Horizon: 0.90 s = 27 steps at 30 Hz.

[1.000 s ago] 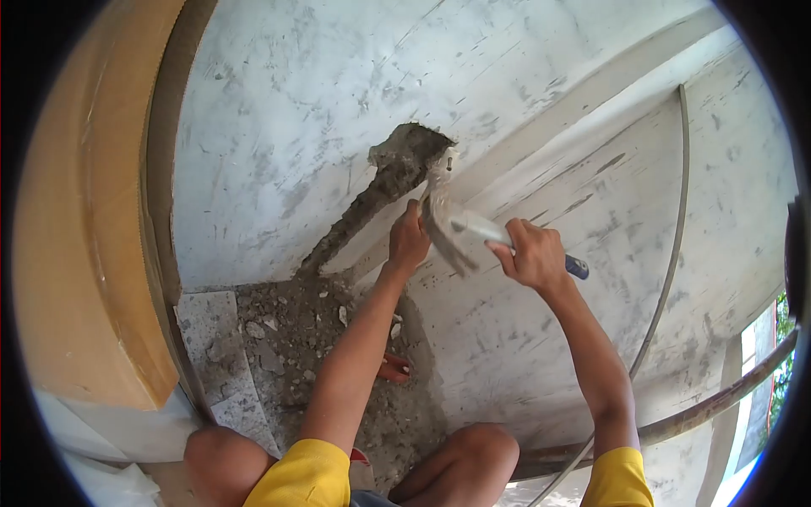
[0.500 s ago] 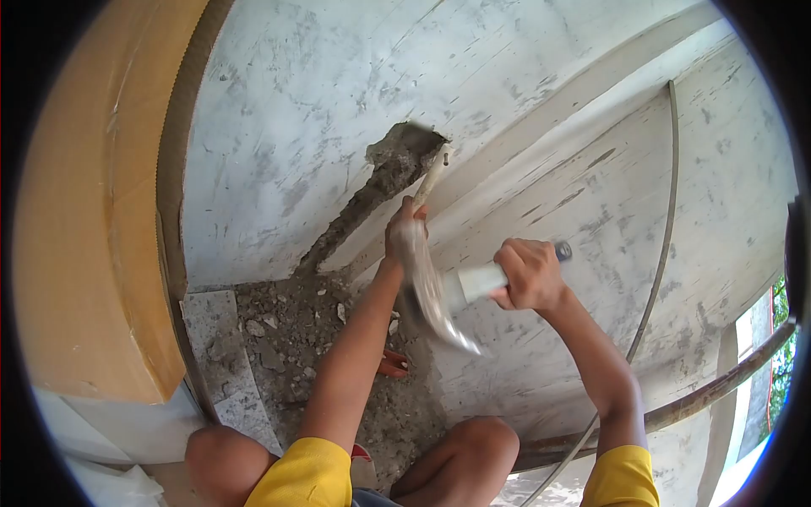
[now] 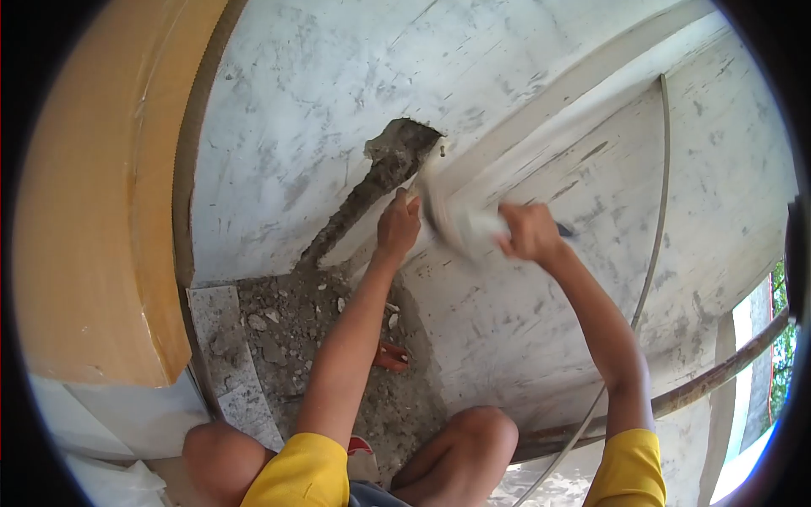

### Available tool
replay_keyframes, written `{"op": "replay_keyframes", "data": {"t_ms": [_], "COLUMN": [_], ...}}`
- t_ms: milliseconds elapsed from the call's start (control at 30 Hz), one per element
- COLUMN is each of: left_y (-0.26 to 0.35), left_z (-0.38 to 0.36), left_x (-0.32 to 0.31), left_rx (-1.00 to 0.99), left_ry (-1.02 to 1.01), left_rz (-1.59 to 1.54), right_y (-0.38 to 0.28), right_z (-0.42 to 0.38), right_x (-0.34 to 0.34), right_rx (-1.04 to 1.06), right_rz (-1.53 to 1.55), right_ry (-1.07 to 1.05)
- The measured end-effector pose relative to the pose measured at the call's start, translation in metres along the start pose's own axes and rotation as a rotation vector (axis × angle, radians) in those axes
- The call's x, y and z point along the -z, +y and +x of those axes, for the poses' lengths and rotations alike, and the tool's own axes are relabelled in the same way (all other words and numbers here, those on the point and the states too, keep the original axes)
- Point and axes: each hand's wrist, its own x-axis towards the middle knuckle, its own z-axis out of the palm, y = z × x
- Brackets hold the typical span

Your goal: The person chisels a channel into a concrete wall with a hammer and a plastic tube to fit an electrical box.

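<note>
My left hand (image 3: 399,225) is wrapped round a thin chisel-like rod (image 3: 416,184), mostly hidden by the fingers, beside the lower right side of a rough groove (image 3: 365,193) broken into the white wall (image 3: 287,110). My right hand (image 3: 530,231) grips the pale handle of a hammer (image 3: 456,224). The hammer's curved head is smeared by motion just right of my left hand; whether it touches the rod cannot be made out. The groove widens into a deeper hole at its top.
Rubble (image 3: 291,325) covers the floor below the groove. A brown cardboard sheet (image 3: 93,220) stands at the left. A thin cable (image 3: 661,203) runs down the right side, crossing near a rusty pipe (image 3: 710,390). My bare knees frame the floor.
The hammer and my right hand have moved upward. My left hand is slightly higher and further left, with less of the rod showing. The view has shifted a little.
</note>
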Motion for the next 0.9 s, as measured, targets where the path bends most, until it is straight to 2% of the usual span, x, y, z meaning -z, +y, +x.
{"op": "replay_keyframes", "data": {"t_ms": [33,100,133,167,200,267,333,400,467,533,600,667,700,733,800,833,900], "left_y": [0.003,0.0,0.001,0.0,0.004,0.0,-0.004,0.002,0.006,-0.012,-0.018,-0.009,-0.01,-0.002,0.009,0.004,-0.02], "left_z": [0.003,0.0,0.005,0.0,-0.003,-0.002,0.004,0.004,0.017,0.012,0.005,0.007,0.007,0.006,0.011,0.019,0.015], "left_x": [-0.001,-0.004,-0.002,-0.004,-0.003,0.0,0.001,0.006,0.015,0.001,-0.008,-0.006,0.0,0.003,0.015,0.015,-0.004], "left_rx": [0.088,0.1,0.123,0.126,0.072,0.024,0.069,0.125,0.165,0.128,-0.106,0.104,0.08,0.077,0.202,0.201,0.041], "left_ry": [-0.024,-0.046,-0.051,-0.055,-0.016,0.017,-0.042,-0.067,-0.075,-0.18,0.071,-0.057,-0.059,-0.058,-0.122,-0.1,-0.099], "left_rz": [0.047,0.062,0.074,0.073,0.098,0.132,-0.014,0.036,0.091,0.101,-0.039,0.201,0.105,0.101,0.096,0.094,0.127], "right_y": [0.005,-0.011,-0.017,-0.026,-0.036,-0.052,-0.012,0.014,0.012,-0.019,-0.026,-0.01,0.014,0.018,0.02,-0.007,-0.041], "right_z": [0.01,0.006,0.013,0.011,0.015,0.022,0.013,0.024,0.026,0.019,0.019,0.018,0.015,0.019,0.03,0.038,0.048], "right_x": [-0.001,0.003,0.008,0.013,0.025,0.042,0.016,0.017,0.022,0.035,0.042,0.038,0.026,0.028,0.029,0.038,0.056], "right_rx": [-0.363,-0.36,-0.336,-0.176,-0.18,0.093,0.113,-0.283,-0.208,-0.047,0.038,0.265,0.17,0.169,-0.241,-0.331,-0.237], "right_rz": [-0.177,-0.166,-0.157,-0.104,-0.104,0.057,0.08,-0.184,-0.263,-0.129,-0.088,0.114,0.056,0.051,-0.274,-0.217,-0.164], "right_ry": [-0.242,-0.235,-0.232,-0.104,-0.105,-0.064,-0.068,-0.222,-0.165,-0.056,-0.075,-0.062,-0.075,-0.076,-0.28,-0.336,-0.283]}}
